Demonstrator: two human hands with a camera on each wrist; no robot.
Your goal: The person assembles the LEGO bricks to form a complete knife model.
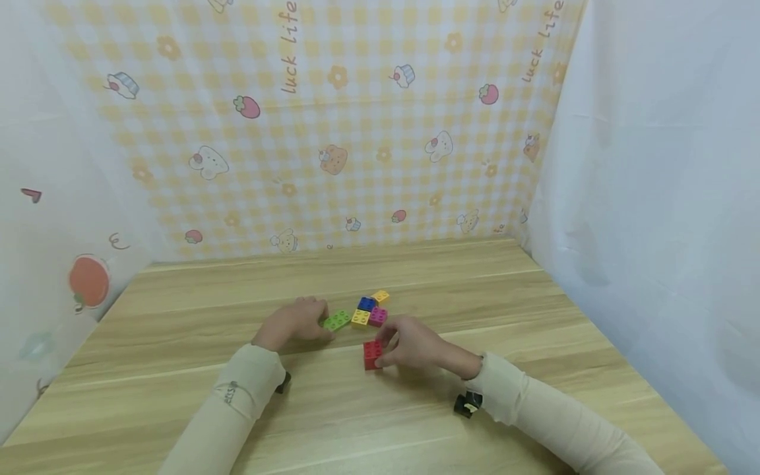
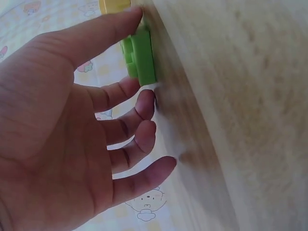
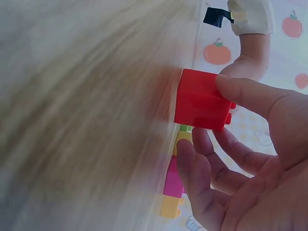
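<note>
On the wooden table, my right hand grips a red toy building brick. The right wrist view shows the thumb on one side of that red brick, with fingertips at its other side. My left hand is at the left end of a flat green brick. Seen from the left wrist, the thumb and index finger spread around the green brick, the index fingertip right at its end. The other left fingers are loosely bent and hold nothing.
Beyond the red brick sit a yellow brick, a magenta brick and a blue brick, close together. A further orange-yellow brick lies behind them. A checked cloth hangs at the table's back edge.
</note>
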